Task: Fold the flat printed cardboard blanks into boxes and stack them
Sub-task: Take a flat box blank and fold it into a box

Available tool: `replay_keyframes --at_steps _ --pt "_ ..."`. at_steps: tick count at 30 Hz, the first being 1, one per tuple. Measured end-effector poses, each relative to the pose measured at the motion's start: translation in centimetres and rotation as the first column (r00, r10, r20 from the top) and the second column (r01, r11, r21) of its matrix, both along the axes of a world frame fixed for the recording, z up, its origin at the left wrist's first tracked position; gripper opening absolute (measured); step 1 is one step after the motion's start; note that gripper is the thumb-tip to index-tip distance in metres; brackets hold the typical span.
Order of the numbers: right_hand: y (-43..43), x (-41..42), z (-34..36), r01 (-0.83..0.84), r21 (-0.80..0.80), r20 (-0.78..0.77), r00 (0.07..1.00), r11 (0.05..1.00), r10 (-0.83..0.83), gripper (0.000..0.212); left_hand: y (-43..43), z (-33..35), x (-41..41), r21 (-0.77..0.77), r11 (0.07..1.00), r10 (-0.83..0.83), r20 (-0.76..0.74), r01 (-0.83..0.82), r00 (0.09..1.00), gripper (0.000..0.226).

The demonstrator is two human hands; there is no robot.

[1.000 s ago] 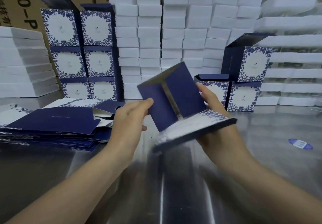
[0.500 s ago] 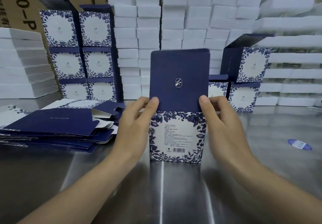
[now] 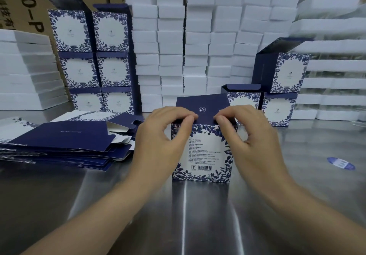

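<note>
- While both hands pinch the top front edge of the box (image 3: pixel 202 151), the left hand (image 3: pixel 160 135) has thumb and forefinger closed on the left part of the fold and the right hand (image 3: pixel 251 135) on the right part, other fingers curled.
- It stands upright on the steel table (image 3: pixel 184 215), centre front, barcode panel facing the camera; its navy lid flap (image 3: pixel 202 109) leans back beyond the fingertips.
- Just left lies a pile of flat blanks (image 3: pixel 59 141), well clear of the hands.
- Behind it, folded boxes stand in a right stack (image 3: pixel 277 88) and a taller left stack (image 3: pixel 93 56), before a wall of white foam blocks (image 3: pixel 198 46); the box and right hand partly hide the nearest right-stack box.
- A blue sticker (image 3: pixel 340 163) lies on the table to the right.
- Half a second ago the flap stood upright with both hands holding the box at the flap's base; it is now bent rearward and lower.
</note>
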State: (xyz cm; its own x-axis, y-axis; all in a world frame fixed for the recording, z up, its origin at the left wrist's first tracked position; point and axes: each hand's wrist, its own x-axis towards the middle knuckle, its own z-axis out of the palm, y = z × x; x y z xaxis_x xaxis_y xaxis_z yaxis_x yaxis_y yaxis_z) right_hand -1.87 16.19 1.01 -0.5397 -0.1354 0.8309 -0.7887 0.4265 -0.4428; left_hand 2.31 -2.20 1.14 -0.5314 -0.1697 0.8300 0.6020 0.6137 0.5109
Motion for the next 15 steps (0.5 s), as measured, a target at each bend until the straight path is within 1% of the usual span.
replay_keyframes --at_steps 3,8,12,15 --pt "0.05 -0.11 -0.10 0.038 0.046 -0.061 0.998 0.998 -0.035 0.010 0.49 -0.28 0.16 -0.073 0.997 0.008 -0.021 -0.010 1.000 0.012" --pt "-0.16 0.02 -0.50 -0.086 0.040 -0.094 0.992 0.996 0.089 0.010 0.86 -0.57 -0.02 -0.038 0.999 0.005 -0.016 -0.006 1.000 0.012" --pt "-0.40 -0.25 -0.58 -0.115 -0.005 -0.050 0.992 0.993 0.115 0.007 1.15 -0.58 -0.24 -0.007 1.000 0.007 0.013 -0.007 1.000 0.009" --pt "-0.30 -0.46 -0.48 -0.165 -0.042 0.013 0.986 0.985 0.166 0.010 0.90 -0.42 -0.48 -0.018 1.000 -0.002 0.026 0.002 1.000 0.008"
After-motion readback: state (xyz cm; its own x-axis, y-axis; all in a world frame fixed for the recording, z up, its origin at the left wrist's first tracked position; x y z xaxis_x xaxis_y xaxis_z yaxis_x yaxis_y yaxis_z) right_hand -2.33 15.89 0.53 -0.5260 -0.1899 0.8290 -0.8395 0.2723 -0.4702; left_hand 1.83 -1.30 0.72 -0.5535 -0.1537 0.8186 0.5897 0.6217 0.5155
